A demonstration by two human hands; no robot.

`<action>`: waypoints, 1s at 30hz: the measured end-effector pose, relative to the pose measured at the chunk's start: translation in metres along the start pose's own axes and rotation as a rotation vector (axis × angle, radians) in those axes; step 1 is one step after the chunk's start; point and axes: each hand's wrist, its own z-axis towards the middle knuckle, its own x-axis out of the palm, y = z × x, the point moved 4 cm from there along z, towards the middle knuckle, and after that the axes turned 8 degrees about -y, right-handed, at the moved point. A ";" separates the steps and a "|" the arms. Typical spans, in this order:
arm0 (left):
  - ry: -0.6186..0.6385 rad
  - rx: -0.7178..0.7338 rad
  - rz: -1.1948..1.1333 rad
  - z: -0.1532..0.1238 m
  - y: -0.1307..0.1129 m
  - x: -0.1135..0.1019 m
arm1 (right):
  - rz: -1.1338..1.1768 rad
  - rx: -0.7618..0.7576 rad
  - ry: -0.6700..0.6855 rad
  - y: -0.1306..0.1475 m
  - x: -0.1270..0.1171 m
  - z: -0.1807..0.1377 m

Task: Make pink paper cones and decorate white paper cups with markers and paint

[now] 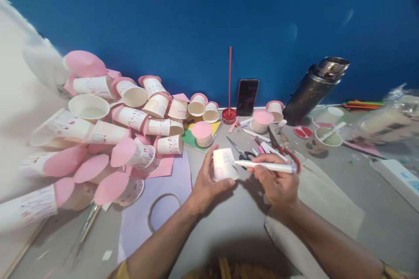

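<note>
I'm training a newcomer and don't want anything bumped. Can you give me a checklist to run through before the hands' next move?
1. Cup steadied: ok, between the left hand's fingers and thumb.
2. Pen gripped: ok, in the right hand.
3. Pen tip off the cup: cannot tell, it may be touching.
4. Scissors well away from the cup: not ok, they lie close behind it.
5. Pile of cups clear of the left hand: ok, a gap shows.

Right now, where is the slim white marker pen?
In the head view, the slim white marker pen is in the right hand, right of centre, its tip near the small white paper cup held in the left hand.
</note>
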 end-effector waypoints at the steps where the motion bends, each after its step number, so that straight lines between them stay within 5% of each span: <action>1: 0.004 -0.002 0.017 -0.001 -0.001 0.001 | -0.031 -0.023 0.004 0.001 0.000 0.001; 30: 0.010 0.043 0.125 -0.005 -0.005 0.005 | -0.141 -0.260 0.115 0.013 0.004 0.004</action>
